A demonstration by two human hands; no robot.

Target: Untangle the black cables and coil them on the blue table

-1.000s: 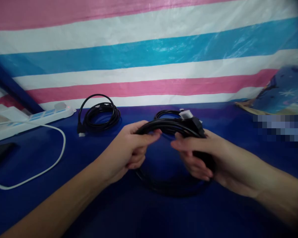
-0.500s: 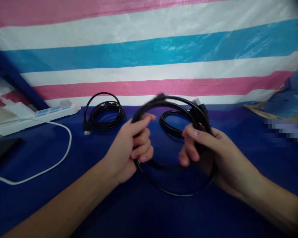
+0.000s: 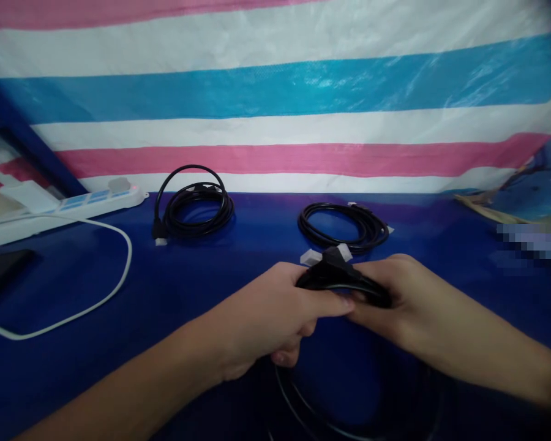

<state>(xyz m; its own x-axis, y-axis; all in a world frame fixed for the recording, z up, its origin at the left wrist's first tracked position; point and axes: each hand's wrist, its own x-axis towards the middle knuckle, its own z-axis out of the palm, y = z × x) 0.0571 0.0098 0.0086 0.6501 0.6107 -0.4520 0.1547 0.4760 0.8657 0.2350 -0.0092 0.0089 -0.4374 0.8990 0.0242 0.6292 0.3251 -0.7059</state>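
Note:
Both of my hands grip one coiled black cable [image 3: 335, 278] low over the blue table. My left hand [image 3: 270, 318] closes on the coil from the left. From the right, my right hand [image 3: 395, 294] clamps the same bundle. The cable's black plugs with pale tips stick up between the two hands. Loose loops [image 3: 312, 410] of the coil hang down below my hands near the bottom of the view.
Two more coiled black cables lie on the blue tablecloth [image 3: 96, 367]: one back left [image 3: 193, 205], one back centre [image 3: 344, 226]. A white power strip [image 3: 78, 205] with its white cord [image 3: 110, 288] sits far left, beside a dark flat object [image 3: 2, 272]. A striped tarp [image 3: 275, 92] hangs behind.
Half a second ago I held the coil upright as an open ring; now it is lowered toward me and squeezed together between both hands.

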